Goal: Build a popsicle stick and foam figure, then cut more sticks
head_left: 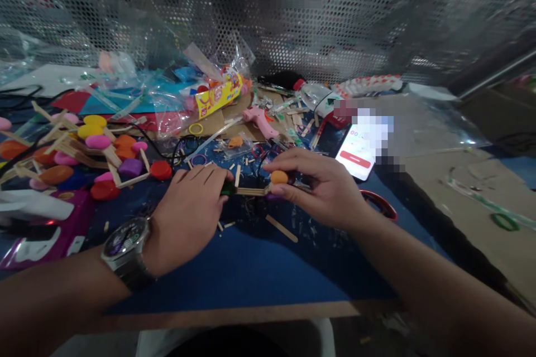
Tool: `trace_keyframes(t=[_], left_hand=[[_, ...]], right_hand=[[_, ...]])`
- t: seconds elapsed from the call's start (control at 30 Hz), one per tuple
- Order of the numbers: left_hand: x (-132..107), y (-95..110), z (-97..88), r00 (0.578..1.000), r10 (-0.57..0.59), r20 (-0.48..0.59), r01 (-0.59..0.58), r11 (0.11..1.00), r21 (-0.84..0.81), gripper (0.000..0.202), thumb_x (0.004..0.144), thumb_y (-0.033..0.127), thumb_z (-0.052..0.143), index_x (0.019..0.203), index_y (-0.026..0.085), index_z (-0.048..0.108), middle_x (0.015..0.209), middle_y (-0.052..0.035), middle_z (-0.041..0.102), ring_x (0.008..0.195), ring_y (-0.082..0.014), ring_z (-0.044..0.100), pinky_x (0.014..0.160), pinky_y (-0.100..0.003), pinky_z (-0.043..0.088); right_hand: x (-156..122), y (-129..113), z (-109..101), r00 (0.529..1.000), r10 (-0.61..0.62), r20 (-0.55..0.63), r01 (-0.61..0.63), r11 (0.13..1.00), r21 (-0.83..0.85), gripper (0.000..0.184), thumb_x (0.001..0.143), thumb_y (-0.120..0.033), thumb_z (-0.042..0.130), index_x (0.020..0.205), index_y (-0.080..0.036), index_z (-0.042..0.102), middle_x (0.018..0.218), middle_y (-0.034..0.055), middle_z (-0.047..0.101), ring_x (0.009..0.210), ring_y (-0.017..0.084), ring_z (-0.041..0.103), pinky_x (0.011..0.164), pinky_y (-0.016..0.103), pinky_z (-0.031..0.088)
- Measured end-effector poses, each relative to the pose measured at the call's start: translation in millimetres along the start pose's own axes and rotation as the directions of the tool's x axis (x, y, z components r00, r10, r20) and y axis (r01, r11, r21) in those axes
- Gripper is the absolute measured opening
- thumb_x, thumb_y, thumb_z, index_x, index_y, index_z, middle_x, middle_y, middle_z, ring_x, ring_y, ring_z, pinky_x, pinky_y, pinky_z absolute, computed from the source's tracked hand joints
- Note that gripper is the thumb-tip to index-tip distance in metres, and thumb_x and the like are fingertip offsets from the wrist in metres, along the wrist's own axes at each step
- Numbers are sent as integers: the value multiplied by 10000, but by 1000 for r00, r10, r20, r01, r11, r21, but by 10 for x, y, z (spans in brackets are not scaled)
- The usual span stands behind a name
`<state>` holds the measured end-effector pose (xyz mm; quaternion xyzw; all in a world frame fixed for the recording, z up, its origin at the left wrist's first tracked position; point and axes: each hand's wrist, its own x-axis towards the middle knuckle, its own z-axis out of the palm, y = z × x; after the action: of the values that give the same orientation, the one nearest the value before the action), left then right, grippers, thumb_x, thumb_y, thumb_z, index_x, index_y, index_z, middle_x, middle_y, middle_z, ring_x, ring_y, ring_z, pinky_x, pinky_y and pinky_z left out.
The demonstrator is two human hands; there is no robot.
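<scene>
My left hand [190, 212], a watch on its wrist, is closed on the dark green end of a small assembly of wooden craft sticks [250, 191]. One short stick rises upright from it near my fingertips. My right hand [320, 187] pinches a small rounded orange piece [279, 177] between thumb and fingers, at the right end of the stick assembly. Whether the orange piece is fixed to the sticks, I cannot tell. Something purple shows just below it, mostly hidden. Under the hands a loose craft stick [282, 228] lies on the blue table surface [234, 273].
Stick assemblies with colourful rounded pieces [98, 139] crowd the left, above a purple box [50, 234]. A pink glue gun [262, 121], yellow packet [220, 95] and plastic bottle [314, 96] lie behind. A lit phone [358, 148] and red-handled scissors [383, 203] are right.
</scene>
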<state>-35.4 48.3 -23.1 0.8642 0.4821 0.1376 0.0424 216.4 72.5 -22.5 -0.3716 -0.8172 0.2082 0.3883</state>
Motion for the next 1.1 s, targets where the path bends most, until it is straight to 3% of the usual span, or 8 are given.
trace_keyframes(t=[0.13,0.3,0.4,0.5,0.63,0.9,1.1], left_hand=[[4,0,-11,1000,-7,6,7,1000,16,194,968,168,538,1149,175,608,1122,-120,707,1016,-322,655,865,-492,488],[6,1,-7,1000,-11,0,11,1000,17,186,957,157,557,1133,186,610,1086,-98,702,1012,-312,653,867,-477,485],[2,-2,0,1000,-6,-4,6,1000,7,180,959,157,567,1133,191,604,1116,-96,706,1038,-308,654,879,-475,488],[0,-5,-2,1000,2,-6,-2,1000,18,191,960,156,565,1146,183,600,1130,-107,705,1047,-314,654,880,-486,492],[2,-10,-14,1000,13,-4,-13,999,47,190,954,154,561,1138,177,603,1088,-109,705,1002,-309,657,858,-477,489],[-10,-15,14,999,25,-37,-24,999,31,203,953,147,550,1146,190,596,1126,-97,708,1032,-301,655,868,-471,481],[-11,-8,5,999,33,-29,-32,999,38,189,958,151,566,1142,175,601,1087,-98,705,995,-306,654,854,-480,482]], right_hand=[[-19,-32,-29,999,18,-44,-16,998,60,425,897,-415,759,1299,-283,711,1169,90,719,948,215,706,780,359,600],[-16,-65,-46,997,-30,-65,30,1000,-7,218,938,-292,695,1128,-304,802,1102,79,751,968,227,724,847,399,608],[-9,-62,-34,996,-51,-67,51,999,-9,202,932,-245,700,1079,-310,823,1062,68,766,932,211,736,848,393,614],[-16,-61,-27,997,-44,-67,45,999,11,228,932,-242,701,1116,-313,817,1069,68,765,942,212,735,835,386,613],[-36,-58,-24,998,3,-68,1,999,51,367,942,-294,691,1306,-314,731,1153,81,741,924,211,718,753,367,608],[-26,-56,17,997,41,-64,-42,999,-9,179,954,-310,676,1078,-283,801,1026,68,767,917,201,723,759,339,599],[-23,-68,28,997,71,-21,-70,995,67,301,940,-338,686,1226,-260,740,1087,84,752,928,210,720,761,352,603]])
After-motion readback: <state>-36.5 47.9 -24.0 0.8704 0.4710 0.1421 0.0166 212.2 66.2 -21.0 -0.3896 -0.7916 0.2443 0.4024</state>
